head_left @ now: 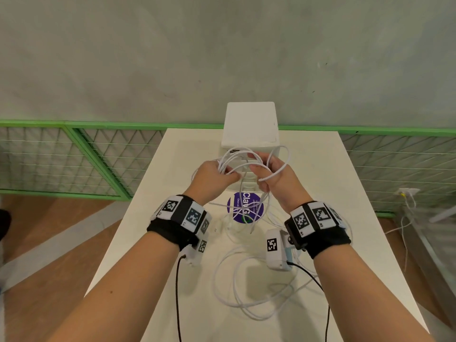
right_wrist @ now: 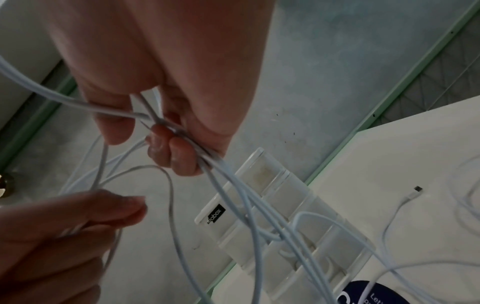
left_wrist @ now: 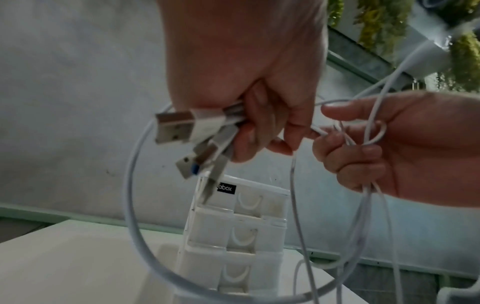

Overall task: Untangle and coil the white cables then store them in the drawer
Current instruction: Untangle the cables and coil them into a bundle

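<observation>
Both hands are raised over the white table [head_left: 320, 193], in front of a white drawer unit [head_left: 250, 127]. My left hand [head_left: 228, 172] grips a bundle of white cable loops [head_left: 237, 156], and several USB plugs [left_wrist: 176, 129] stick out of its fist [left_wrist: 259, 131]. My right hand [head_left: 257, 169] pinches strands of the same tangle [right_wrist: 166, 127], with one loop draped over its fingers. More white cable [head_left: 246, 287] hangs down and lies in loose loops on the table near me. The unit's drawers [left_wrist: 233, 236] are all closed.
A round purple sticker [head_left: 245, 206] lies on the table below the hands. A small cable connector [right_wrist: 417, 189] rests on the table to the right. Green mesh fencing [head_left: 74, 156] runs behind the table, against a grey wall.
</observation>
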The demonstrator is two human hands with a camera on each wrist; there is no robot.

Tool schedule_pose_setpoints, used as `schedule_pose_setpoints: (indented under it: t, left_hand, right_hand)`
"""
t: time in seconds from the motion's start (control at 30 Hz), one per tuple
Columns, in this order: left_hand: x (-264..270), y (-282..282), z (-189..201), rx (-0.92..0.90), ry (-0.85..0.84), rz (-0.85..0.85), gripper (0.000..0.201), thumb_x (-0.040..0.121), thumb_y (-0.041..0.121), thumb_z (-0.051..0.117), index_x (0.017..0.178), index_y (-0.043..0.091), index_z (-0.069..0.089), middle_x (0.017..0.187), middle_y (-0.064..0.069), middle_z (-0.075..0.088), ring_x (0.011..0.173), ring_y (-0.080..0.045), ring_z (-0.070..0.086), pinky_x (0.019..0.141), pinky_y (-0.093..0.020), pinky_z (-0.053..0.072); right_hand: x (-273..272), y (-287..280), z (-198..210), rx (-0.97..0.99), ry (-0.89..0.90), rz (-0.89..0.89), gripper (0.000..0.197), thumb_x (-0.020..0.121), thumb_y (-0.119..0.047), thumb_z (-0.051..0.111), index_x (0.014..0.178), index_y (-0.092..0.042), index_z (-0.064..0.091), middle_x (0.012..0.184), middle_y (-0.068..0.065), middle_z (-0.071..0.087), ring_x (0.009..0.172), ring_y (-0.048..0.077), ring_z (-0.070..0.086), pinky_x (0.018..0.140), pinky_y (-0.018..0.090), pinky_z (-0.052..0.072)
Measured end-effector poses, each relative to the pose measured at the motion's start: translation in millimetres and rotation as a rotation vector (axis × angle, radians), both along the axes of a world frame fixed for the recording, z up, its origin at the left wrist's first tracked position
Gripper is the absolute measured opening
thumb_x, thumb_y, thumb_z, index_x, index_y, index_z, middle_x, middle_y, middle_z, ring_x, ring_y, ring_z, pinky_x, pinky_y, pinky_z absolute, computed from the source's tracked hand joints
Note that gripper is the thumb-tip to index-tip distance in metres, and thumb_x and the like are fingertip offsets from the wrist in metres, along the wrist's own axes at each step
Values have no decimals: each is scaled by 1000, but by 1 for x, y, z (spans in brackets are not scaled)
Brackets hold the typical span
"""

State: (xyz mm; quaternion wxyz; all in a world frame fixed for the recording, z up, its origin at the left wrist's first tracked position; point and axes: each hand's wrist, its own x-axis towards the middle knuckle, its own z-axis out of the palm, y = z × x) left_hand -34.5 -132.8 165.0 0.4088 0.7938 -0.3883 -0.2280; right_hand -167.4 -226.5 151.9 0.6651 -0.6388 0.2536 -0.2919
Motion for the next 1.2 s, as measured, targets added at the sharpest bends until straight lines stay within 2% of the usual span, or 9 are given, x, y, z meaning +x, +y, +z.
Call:
schedule_pose_setpoints:
  t: [0.13,0.27,0.5,0.57,0.63,0.77,0.9,1.03,1.2]
  left_hand:
    - [-2,5,6,20,96,-80,7,80,25,73,81,21,68,57,8,58,44,0,51,49,-16,38]
    - [-4,11,5,79,248,-185,31,79,30,74,59,14,57,46,-4,40,39,-17,32,43,-24,27]
    - [-4,9,16,-52,418,-228,33,85,36,67,92,4,65,47,3,32,40,-13,23,41,-21,22]
    - [-2,6,21,-147,445,-181,39,93,40,54,99,4,67,44,7,31,38,-11,23,38,-19,23]
    - [2,2,25,-244,422,-86,35,97,37,49,88,10,70,41,6,32,36,-10,25,37,-19,25]
    - [13,-3,22,-356,360,92,35,97,32,51,69,17,67,37,5,33,34,-9,27,38,-18,25]
    - [31,-1,18,-435,433,273,36,96,31,52,67,16,65,41,1,35,34,-11,26,38,-18,22]
    - [50,8,15,-472,493,338,34,98,31,50,72,14,65,35,8,35,34,-10,25,39,-21,21]
    - [60,16,8,-446,515,337,35,98,33,49,74,13,65,36,8,32,34,-10,24,38,-20,21]
  right_hand:
    - [1,1,0,83,-31,-8,13,89,-13,60,100,-20,65,54,-5,44,45,9,32,47,22,26]
    - [1,-3,-1,19,0,-36,13,90,-17,59,100,-22,67,59,2,42,50,13,33,51,25,27]
    - [-7,-14,4,-107,78,-13,24,90,-14,57,113,-18,65,63,-21,62,55,-6,53,58,13,37]
    - [-9,-14,2,-78,61,-17,33,89,-15,60,122,-15,60,75,-17,63,63,-5,56,62,14,43]
    - [-12,-15,-2,-40,22,-32,39,84,-15,67,122,-13,58,85,-5,64,73,6,61,70,22,50]
    - [-17,-16,-4,-15,0,-22,22,84,-15,66,99,1,65,91,16,68,76,15,66,73,25,55]
    - [-24,-20,-11,-6,36,-154,20,94,-9,50,83,-10,67,75,7,70,66,17,67,66,26,55]
    - [-37,-27,-26,63,82,-305,24,95,-5,46,84,-13,66,52,0,59,49,16,59,59,28,54]
    - [-37,-24,-46,6,238,-330,10,87,-11,61,87,-20,66,71,0,55,61,13,48,63,28,49]
